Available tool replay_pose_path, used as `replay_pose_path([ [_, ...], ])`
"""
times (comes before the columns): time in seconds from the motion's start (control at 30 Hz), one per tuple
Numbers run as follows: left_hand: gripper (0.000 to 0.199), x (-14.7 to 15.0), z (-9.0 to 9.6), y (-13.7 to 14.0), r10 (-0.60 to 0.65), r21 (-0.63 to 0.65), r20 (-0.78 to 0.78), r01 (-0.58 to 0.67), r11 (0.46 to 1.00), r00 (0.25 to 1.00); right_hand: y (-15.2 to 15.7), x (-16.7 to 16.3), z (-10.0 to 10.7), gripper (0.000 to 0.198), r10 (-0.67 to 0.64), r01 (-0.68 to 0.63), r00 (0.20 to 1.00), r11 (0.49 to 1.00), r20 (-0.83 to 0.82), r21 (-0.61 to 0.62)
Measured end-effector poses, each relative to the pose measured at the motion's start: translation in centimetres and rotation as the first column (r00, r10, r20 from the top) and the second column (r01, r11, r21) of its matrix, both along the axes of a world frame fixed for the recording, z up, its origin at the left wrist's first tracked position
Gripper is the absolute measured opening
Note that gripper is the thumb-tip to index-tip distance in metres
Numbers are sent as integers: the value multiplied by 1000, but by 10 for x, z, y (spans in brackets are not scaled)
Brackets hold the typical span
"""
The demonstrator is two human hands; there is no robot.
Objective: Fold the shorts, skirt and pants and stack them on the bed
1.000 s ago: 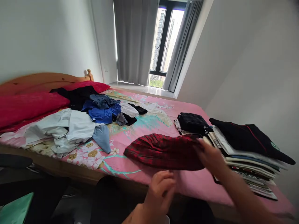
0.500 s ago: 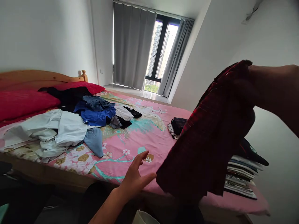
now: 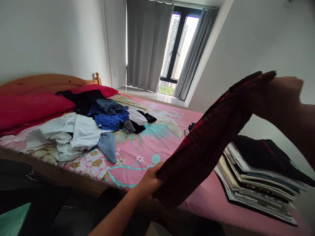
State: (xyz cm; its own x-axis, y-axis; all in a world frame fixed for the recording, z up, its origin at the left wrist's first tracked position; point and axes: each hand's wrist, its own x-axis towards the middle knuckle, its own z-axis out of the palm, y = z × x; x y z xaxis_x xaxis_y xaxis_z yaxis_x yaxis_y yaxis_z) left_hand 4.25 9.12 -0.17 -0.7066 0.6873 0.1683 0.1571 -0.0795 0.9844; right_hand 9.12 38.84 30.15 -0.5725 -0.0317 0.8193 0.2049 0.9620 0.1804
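Note:
A dark red garment (image 3: 197, 150), shaped like shorts with pale stitching, stretches slantwise above the near side of the bed. At its upper end, my right hand (image 3: 273, 95) is closed on the waist edge; its fingers are partly in shadow. Lower down, my left hand (image 3: 149, 180) pinches the opposite end, thumb and fingers wrapped on the cloth. The garment hangs in a narrow folded strip between both hands. Just to the right of it stands a stack of folded clothes (image 3: 258, 183), topped by a black folded garment (image 3: 268, 154) with a red line.
A loose heap holds a white garment (image 3: 83, 131), a blue one (image 3: 110, 121) and several dark ones, near red pillows (image 3: 36, 108). Beneath lies a pink flowered sheet (image 3: 147, 147). Small dark folded items (image 3: 190, 127) show behind the garment. Grey curtains (image 3: 149, 46) flank the window.
My left hand, open and apart before, has taken hold of the garment's lower end. The garment has gone from hanging wide to a narrow slanted strip. The view has shifted, showing more of the stack.

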Motion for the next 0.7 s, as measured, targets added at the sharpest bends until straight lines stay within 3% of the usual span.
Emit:
replay_pose_path([
  [0.03,24,-16,-2,1,36,-21,33,-35,999,999,7,-11,-7,59,34,-35,999,997,14,76],
  [0.1,22,-57,5,-1,171,-91,-17,-172,981,985,22,-35,-18,63,83,-95,994,978,74,188],
  [0.17,27,-102,31,-10,376,-127,-210,-407,905,902,35,-61,-23,68,64,-85,992,976,110,201],
  [0.27,34,-159,87,-31,503,-93,-342,-561,822,794,51,-93,-27,69,-10,3,999,989,46,149],
  [0.33,37,-178,115,-45,527,-56,-534,-650,758,661,63,-105,-36,63,-18,19,1000,996,-11,86],
  [0.4,36,-180,120,-56,467,-24,-745,-718,695,476,75,-108,-62,57,15,-15,1000,1000,-11,9],
  [0.43,35,-175,111,-61,409,-19,-822,-737,676,396,82,-105,-82,54,65,-64,998,997,23,-43],
  [0.5,35,-157,73,-71,287,-56,-902,-745,664,323,92,-89,-137,48,241,-216,959,963,148,-162],
  [0.53,37,-144,46,-78,198,-122,-920,-727,675,339,95,-76,-170,44,374,-314,897,914,237,-255],
  [0.63,45,-100,-44,-106,-102,-415,-877,-631,656,470,95,-18,-281,30,592,-441,640,805,491,-396],
  [0.67,46,-86,-70,-118,-174,-490,-846,-607,626,504,93,6,-316,32,625,-436,553,780,551,-448],
  [0.7,50,-74,-92,-130,-208,-532,-825,-597,601,526,90,29,-349,34,629,-403,526,777,572,-484],
])
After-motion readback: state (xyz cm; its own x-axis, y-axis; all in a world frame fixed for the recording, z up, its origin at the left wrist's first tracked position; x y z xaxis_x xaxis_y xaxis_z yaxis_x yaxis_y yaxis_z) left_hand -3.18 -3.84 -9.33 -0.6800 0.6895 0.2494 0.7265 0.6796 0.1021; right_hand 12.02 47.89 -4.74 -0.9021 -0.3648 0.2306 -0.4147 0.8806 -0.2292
